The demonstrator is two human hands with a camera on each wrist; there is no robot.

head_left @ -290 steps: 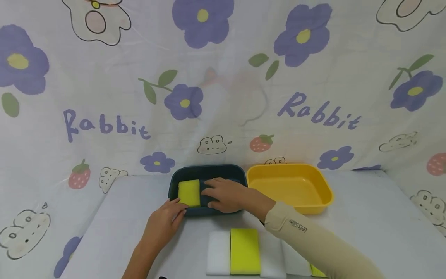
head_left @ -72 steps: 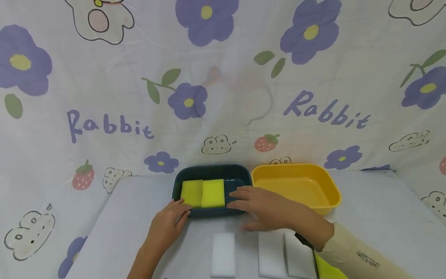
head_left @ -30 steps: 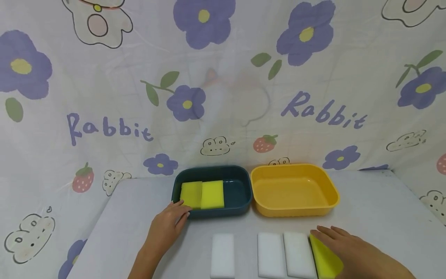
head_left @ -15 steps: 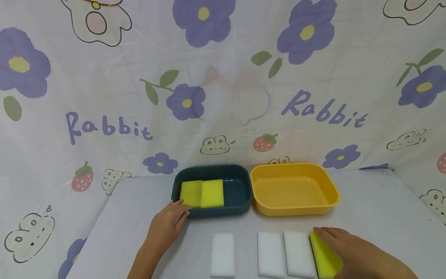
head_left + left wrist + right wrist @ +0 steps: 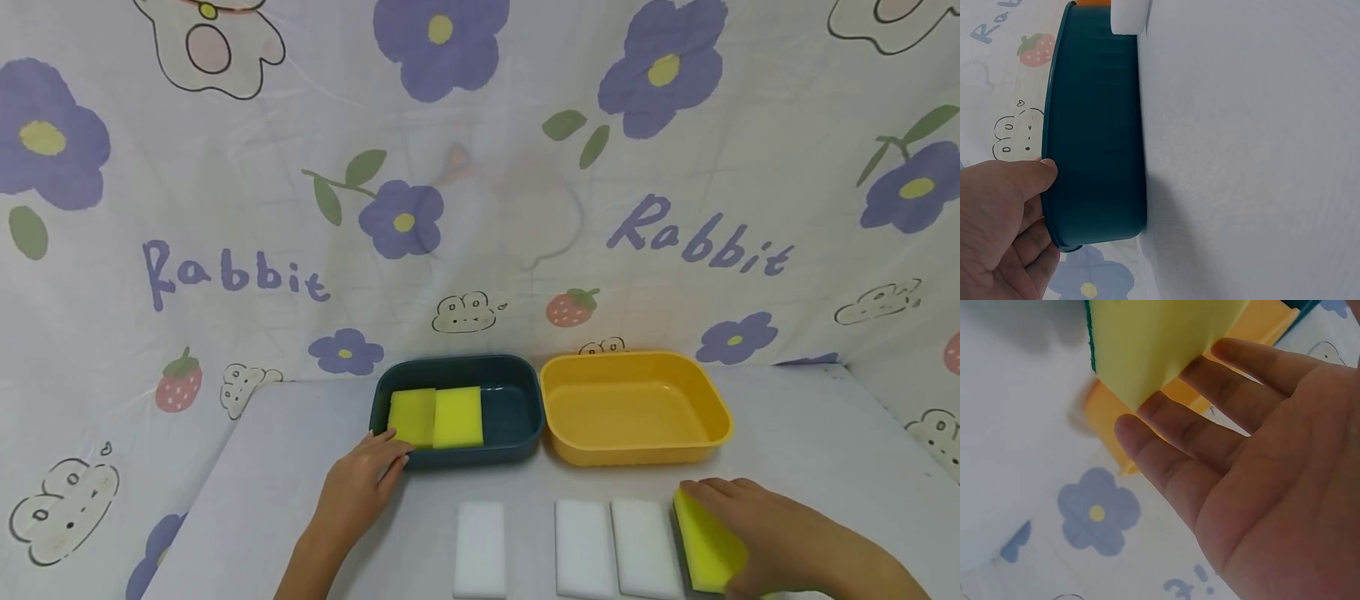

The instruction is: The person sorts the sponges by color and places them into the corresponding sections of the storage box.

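My left hand (image 5: 362, 477) grips the front left rim of a dark teal bin (image 5: 512, 443), its thumb at the rim in the left wrist view. Inside the bin two yellow sponges (image 5: 458, 417) lie side by side at the left. At the front right, my right hand (image 5: 783, 533) holds another yellow sponge (image 5: 705, 537) with a dark green scouring layer beneath. That sponge is tilted, its left edge raised off the table. In the right wrist view the fingers (image 5: 1172, 428) run along one edge of the sponge; the thumb is out of sight there.
A yellow bin (image 5: 633, 454) with nothing in it stands against the teal bin's right side. Along the front of the white table lie three white sponge blocks: one at the left (image 5: 480, 550), then a pair (image 5: 583, 548) beside the right hand. Patterned cloth (image 5: 480, 167) hangs behind.
A second sponge has joined the first in the teal bin since the oldest frame. Lately my right hand has taken hold of the front right sponge and raised it slightly. The left hand stays put.
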